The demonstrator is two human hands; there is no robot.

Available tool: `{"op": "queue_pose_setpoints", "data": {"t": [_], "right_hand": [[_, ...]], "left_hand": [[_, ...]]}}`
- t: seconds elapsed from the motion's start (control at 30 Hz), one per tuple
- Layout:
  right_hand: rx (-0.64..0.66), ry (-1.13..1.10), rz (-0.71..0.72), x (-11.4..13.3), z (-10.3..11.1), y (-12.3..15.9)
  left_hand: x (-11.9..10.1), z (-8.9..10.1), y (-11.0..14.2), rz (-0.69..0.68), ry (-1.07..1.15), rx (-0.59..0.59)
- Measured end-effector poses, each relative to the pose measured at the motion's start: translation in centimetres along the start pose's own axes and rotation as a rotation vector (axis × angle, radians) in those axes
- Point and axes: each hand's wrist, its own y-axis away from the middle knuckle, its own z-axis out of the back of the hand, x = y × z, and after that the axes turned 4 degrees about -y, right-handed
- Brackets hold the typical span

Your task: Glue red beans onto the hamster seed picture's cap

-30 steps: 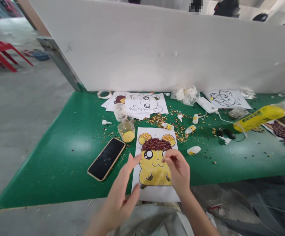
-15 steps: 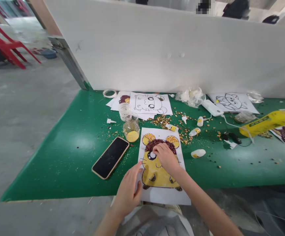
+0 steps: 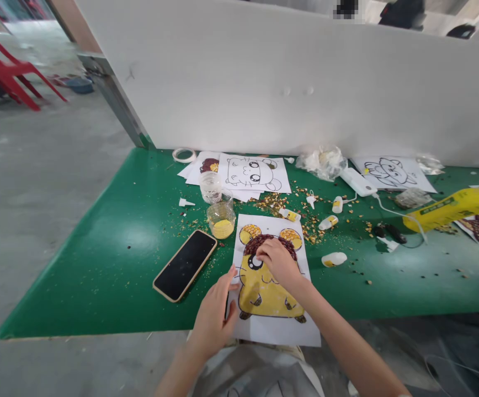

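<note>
A sheet of paper with a hamster picture [image 3: 260, 300] lies at the table's front edge. Its body is yellow, dark red beans cover the top of the head, and corn kernels fill part of the ears. My right hand [image 3: 278, 263] rests over the face beside the left eye, its fingertips pinched together; whatever they hold is hidden. At the sheet's left edge, my left hand [image 3: 217, 314] lies with fingers and thumb apart, holding nothing. A clear plastic cup with yellow powder [image 3: 222, 223] stands just beyond the paper's upper left.
A phone [image 3: 185, 266] lies left of the sheet. Small glue bottles [image 3: 334, 259] and scattered grains [image 3: 275, 204] are to the right and behind. Farther back are a hamster outline drawing [image 3: 248, 173], a roll of tape [image 3: 184, 155] and a yellow bag [image 3: 450, 208]. A white partition [image 3: 231, 82] borders the table.
The camera view has shifted slightly. My right hand stays at the hamster's face with fingers pinched, and my left hand remains by the paper's left edge.
</note>
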Motion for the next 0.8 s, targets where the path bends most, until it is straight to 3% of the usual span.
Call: {"op": "queue_pose_setpoints", "data": {"t": [0.4, 0.6, 0.8], "right_hand": [[-0.045, -0.134, -0.039, -0.3, 0.8, 0.1], [-0.132, -0.188, -0.143, -0.8, 2.9, 1.2], [-0.177, -0.072, -0.236, -3.2, 5.6, 4.5]], "left_hand": [[-0.3, 0.1, 0.0, 0.038, 0.020, 0.012], [-0.7, 0.2, 0.1, 0.054, 0.037, 0.009], [-0.9, 0.2, 0.1, 0.069, 0.054, 0.008]]}}
